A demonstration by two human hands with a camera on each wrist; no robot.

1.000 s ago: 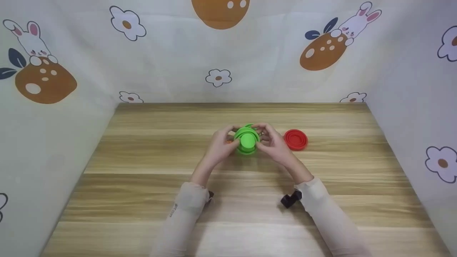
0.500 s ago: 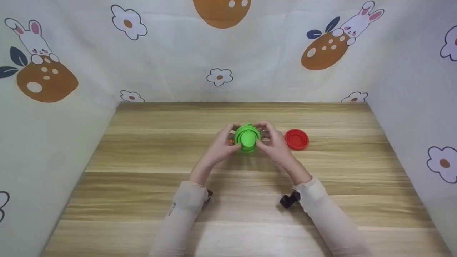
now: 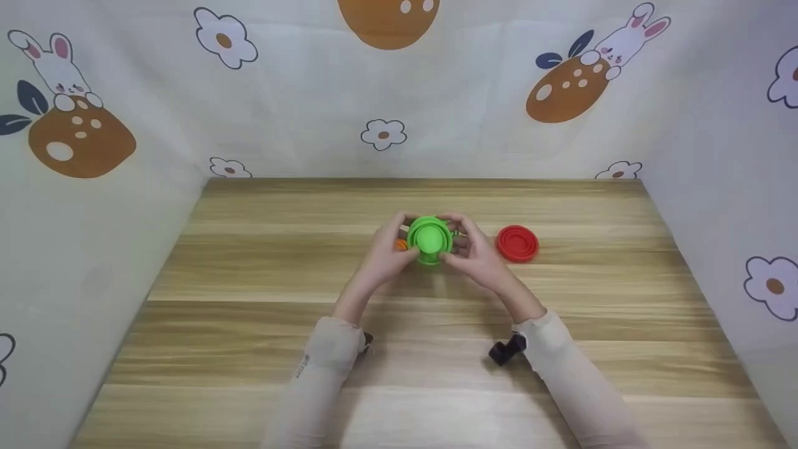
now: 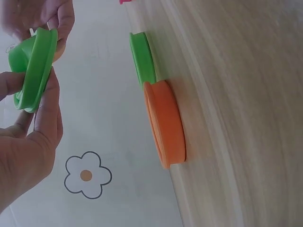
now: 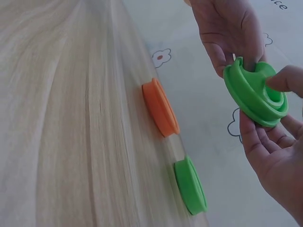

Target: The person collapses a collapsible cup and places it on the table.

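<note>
Both hands hold a green collapsible cup [image 3: 430, 239] above the table, its stepped rings and raised round middle facing the head camera. My left hand [image 3: 381, 254] grips the left side of the rim, thumb on the near face and fingers behind. On the right side, my right hand [image 3: 477, 254] pinches it the same way. In the right wrist view the cup [image 5: 253, 92] is tilted, and the right thumb presses into its middle. Below, a flat orange collapsible cup [image 4: 165, 124] and another flat green one [image 5: 190, 186] rest on the table; the hands mostly hide them in the head view.
A flat red collapsible cup [image 3: 517, 244] lies to the right of the right hand. The wooden table [image 3: 249, 349] is bounded by a patterned cloth [image 3: 299, 81] behind and at both sides. Black camera mounts [image 3: 507, 349] sit at the wrists.
The held cup has tipped slightly, and its middle has shifted a little up and left. Both thumbs have moved slightly on it. The red cup stays put.
</note>
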